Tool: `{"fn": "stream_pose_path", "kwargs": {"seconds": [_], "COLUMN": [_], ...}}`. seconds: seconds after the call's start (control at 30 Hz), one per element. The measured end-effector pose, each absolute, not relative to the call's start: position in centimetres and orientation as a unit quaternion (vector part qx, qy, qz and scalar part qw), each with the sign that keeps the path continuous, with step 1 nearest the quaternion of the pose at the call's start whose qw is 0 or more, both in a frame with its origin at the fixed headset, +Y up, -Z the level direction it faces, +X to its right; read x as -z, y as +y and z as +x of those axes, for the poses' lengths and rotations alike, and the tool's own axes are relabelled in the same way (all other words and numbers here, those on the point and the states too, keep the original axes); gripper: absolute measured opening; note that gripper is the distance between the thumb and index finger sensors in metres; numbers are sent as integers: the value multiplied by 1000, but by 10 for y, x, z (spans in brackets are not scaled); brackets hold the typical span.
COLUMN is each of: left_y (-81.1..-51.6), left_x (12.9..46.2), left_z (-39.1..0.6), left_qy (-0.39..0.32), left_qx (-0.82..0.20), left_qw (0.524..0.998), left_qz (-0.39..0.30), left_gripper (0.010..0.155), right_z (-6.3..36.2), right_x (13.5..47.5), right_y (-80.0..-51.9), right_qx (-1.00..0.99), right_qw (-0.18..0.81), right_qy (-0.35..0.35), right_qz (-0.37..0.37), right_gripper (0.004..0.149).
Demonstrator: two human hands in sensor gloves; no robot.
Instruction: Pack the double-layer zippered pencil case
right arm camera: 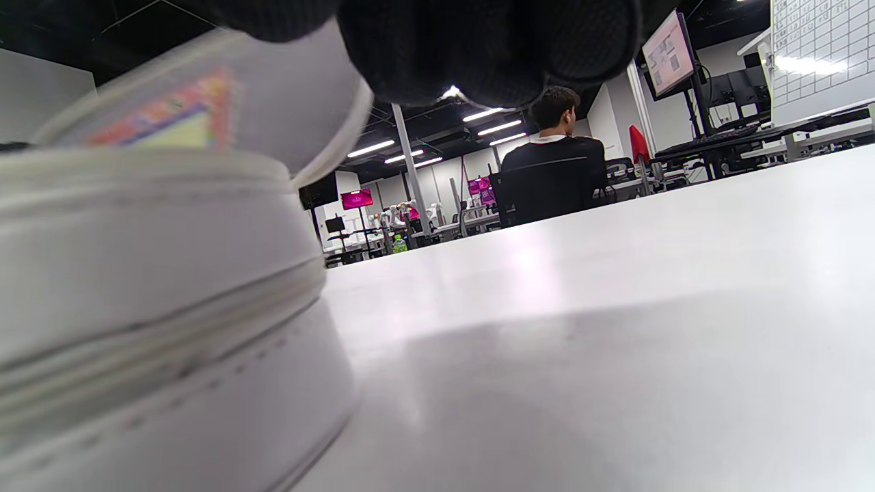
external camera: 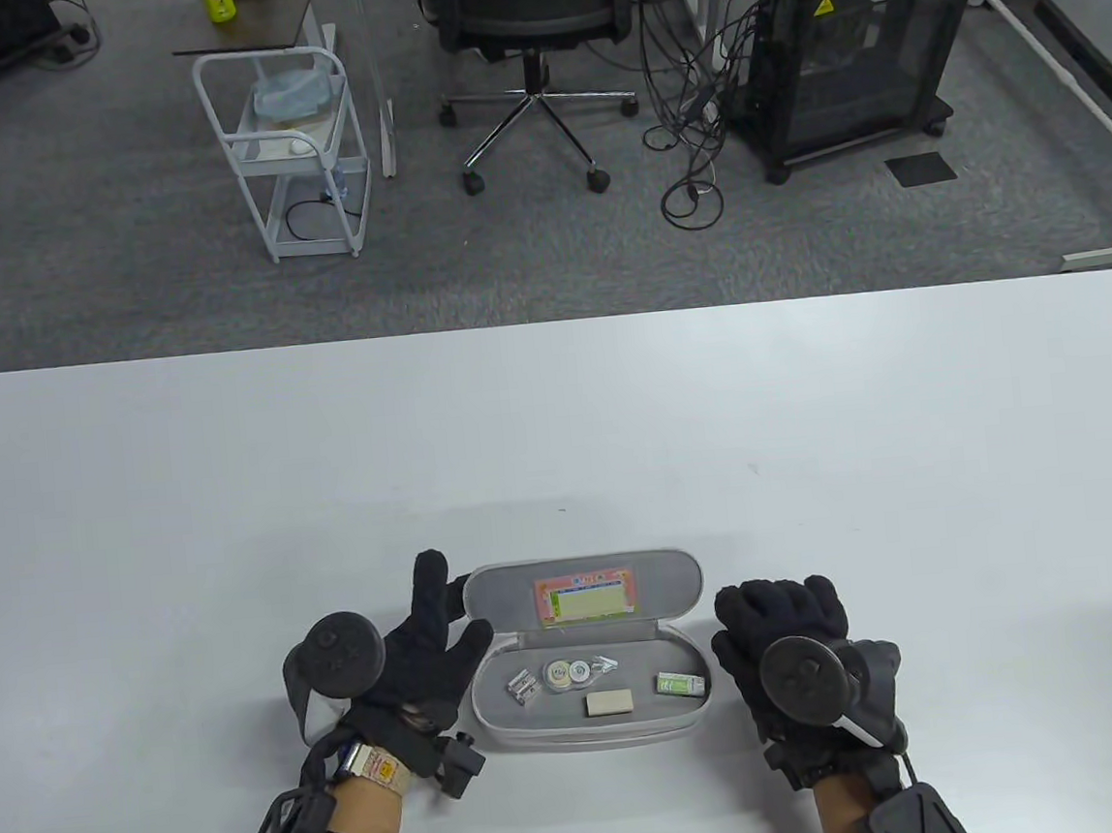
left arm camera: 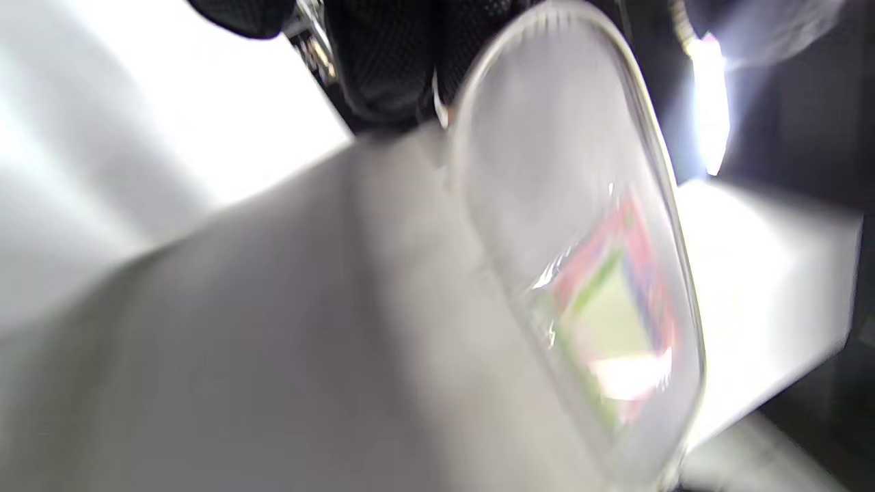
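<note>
Pencil case (external camera: 592, 715) was found open at the table's (external camera: 556, 416) near edge, lid (external camera: 583, 594) propped by the spread left hand (external camera: 421, 657), right hand (external camera: 780, 640) curled empty beside it; lid closing and zipping judged next.

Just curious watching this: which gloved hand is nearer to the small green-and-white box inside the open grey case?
The right hand. It sits just beyond the case's right end, beside the small green-and-white box. The left hand is at the opposite end of the open grey pencil case.
</note>
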State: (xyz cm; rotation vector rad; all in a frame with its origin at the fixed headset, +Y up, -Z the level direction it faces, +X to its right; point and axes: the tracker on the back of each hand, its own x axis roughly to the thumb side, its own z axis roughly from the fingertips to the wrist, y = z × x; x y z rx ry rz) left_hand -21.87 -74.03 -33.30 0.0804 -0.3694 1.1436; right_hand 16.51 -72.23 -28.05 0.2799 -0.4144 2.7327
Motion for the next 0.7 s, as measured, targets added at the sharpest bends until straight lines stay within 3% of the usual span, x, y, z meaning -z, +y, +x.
{"fn": "stream_pose_path", "kwargs": {"seconds": [0.13, 0.23, 0.33, 0.47, 0.6, 0.67, 0.7], "left_y": [-727, -712, -705, -711, -710, -708, -707], "left_x": [326, 316, 301, 290, 289, 286, 282], "left_z": [-217, -206, -192, -173, -160, -156, -153], "left_qy": [-214, -283, -347, -342, -271, -244, -247], "left_qx": [-422, -311, -159, 53, -1, -8, 0], "left_qw": [877, 902, 921, 938, 962, 970, 969], "left_qz": [80, 99, 77, -12, -6, -10, 24], "left_gripper": [66, 53, 55, 63, 50, 50, 53], "right_z": [171, 176, 178, 178, 175, 172, 170], "right_x": [280, 281, 282, 285, 286, 287, 287], "right_y": [-721, -720, -722, -726, -731, -732, -732], "right_qx": [-968, -966, -967, -970, -976, -979, -981], "right_qw": [180, 190, 192, 189, 171, 155, 142], "right_qy": [-158, -158, -155, -138, -120, -114, -110], "right_qz": [81, 73, 69, 66, 68, 72, 74], "right_gripper": [56, 56, 56, 56, 55, 54, 54]}}
